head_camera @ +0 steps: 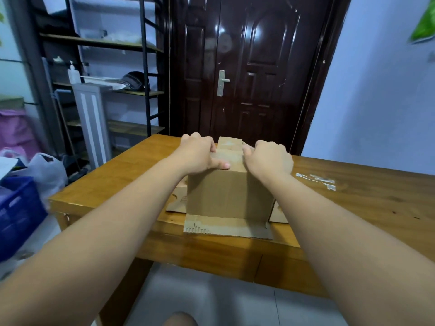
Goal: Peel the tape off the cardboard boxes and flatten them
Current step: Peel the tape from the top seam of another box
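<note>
A dark, glossy panelled door point(247, 67) fills the far wall, its silver handle point(222, 82) catching the light. Left of it stands a black metal shelving rack point(113, 67) with wooden boards, a cap point(134, 81) on one shelf. Pale blue wall point(376, 90) on the right. Front and centre, a honey-coloured wooden surface point(364, 201); grey tiled floor point(223, 300) below. A blue crate point(16, 208) sits far left.

I see 1 brown cardboard box point(226, 191) standing upright near the front edge of the table, its plain near wall facing me. Its bottom flaps are splayed flat on the wood: 1 toward me with a torn, corrugated edge, 1 to each side. On top, a flap rises at the far side. Strips of peeled clear tape point(316, 180) lie to its right, apart.
</note>
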A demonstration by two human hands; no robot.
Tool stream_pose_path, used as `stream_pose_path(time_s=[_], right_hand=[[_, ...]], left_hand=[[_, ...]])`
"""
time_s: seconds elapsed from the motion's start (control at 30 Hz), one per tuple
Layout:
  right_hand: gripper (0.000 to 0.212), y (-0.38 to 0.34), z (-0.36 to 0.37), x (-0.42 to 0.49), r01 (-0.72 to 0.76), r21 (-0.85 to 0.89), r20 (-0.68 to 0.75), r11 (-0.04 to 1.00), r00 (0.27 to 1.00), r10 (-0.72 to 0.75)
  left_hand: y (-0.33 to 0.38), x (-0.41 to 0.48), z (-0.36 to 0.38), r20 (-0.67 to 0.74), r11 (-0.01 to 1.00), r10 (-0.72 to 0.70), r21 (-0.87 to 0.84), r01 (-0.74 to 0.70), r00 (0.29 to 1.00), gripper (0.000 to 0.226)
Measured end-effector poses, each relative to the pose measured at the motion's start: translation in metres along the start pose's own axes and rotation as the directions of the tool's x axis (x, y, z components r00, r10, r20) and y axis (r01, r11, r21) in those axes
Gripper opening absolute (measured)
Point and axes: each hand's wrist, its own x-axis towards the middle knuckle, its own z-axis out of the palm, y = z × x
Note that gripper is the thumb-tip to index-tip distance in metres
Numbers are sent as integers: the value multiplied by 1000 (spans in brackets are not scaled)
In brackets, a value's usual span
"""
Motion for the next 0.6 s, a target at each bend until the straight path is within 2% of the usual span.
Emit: stream_pose_path(time_s=[0.03,0.07,0.1,0.17,0.2,0.23,0.3,0.33,0.37,0.43,0.47,0.53,0.6], right_hand=[[57,5,-3,-1,-14,54,-15,998,1000,14],[60,10,-8,-2,-47,199,-22,979,998,53],[62,14,-13,-1,-109,414,3,904,993,118],[60,22,-25,2,-283,775,163,565,954,253],[54,27,-31,2,-357,838,259,412,926,275],[46,34,-34,3,-417,854,344,310,901,265],[30,49,-36,1,-481,849,452,218,875,172],[23,54,-38,0,-485,839,472,245,874,113],[19,58,-39,0,-467,816,478,341,876,55],[18,60,-45,1,-368,712,495,598,867,-57],[18,57,-50,2,-298,633,525,715,844,-113],[22,43,-63,0,-93,432,601,897,771,-209],[32,23,-75,-2,194,216,658,957,696,-289]], left_hand=[[3,-1,-4,-10,1000,14,4,-14,1000,67],[7,-2,-8,-32,999,40,-8,-40,999,65],[9,-3,-12,-59,997,71,-17,-73,996,59],[12,-7,-17,-83,988,155,32,-152,984,49],[13,-10,-18,-73,978,199,71,-194,977,43],[14,-13,-21,-51,967,242,94,-237,969,35],[12,-18,-27,47,948,305,75,-308,951,17],[10,-20,-31,123,948,313,23,-318,942,10],[8,-22,-37,207,953,303,-64,-296,930,12],[10,-27,-50,373,955,256,-240,-173,892,33],[12,-29,-56,436,955,228,-276,-112,871,44],[15,-30,-64,528,969,174,-240,-51,831,63],[19,-30,-65,593,979,140,-201,-23,793,74]])
